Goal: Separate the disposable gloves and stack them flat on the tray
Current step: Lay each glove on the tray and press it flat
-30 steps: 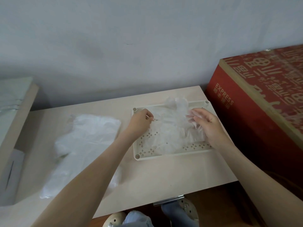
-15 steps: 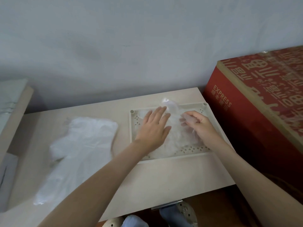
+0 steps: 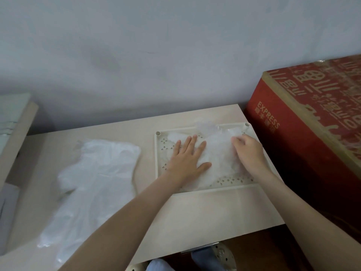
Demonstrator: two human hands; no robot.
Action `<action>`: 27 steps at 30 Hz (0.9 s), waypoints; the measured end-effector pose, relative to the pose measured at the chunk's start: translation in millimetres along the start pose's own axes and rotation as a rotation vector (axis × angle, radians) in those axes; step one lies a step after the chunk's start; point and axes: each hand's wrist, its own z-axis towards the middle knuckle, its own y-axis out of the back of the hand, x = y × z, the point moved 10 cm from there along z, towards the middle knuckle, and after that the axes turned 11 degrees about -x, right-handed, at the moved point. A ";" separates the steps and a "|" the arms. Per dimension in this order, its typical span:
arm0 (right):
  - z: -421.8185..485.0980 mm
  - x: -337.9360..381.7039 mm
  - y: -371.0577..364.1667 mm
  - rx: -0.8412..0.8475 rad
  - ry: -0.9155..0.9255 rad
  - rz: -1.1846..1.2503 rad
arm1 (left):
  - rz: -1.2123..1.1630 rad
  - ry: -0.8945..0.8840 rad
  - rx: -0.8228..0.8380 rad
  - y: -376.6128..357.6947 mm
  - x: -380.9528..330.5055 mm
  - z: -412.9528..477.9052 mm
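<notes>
A cream perforated tray [image 3: 162,159] lies on the pale wooden table, right of centre. Thin clear plastic gloves [image 3: 220,159] are spread in it, crumpled at the far edge. My left hand [image 3: 187,159] lies flat on the gloves with its fingers straight, pressing them down. My right hand [image 3: 249,151] is on the right part of the gloves with its fingers bent; their tips are hidden in the plastic. A loose pile of more clear gloves [image 3: 93,182] lies on the table to the left of the tray.
A large red box marked EXPRESS [image 3: 312,137] stands close against the table's right side. A wall runs behind. Another wooden surface [image 3: 17,133] sits at the far left. My slippered feet [image 3: 214,257] show below the table's front edge.
My left hand went from pinching at the tray's left to lying flat on the gloves. My right hand shifted slightly right on the gloves, which now lie flatter.
</notes>
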 end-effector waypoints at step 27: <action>-29.8 25.7 -35.3 0.156 0.530 -0.639 | -0.409 0.068 -0.182 40.4 -6.0 1.2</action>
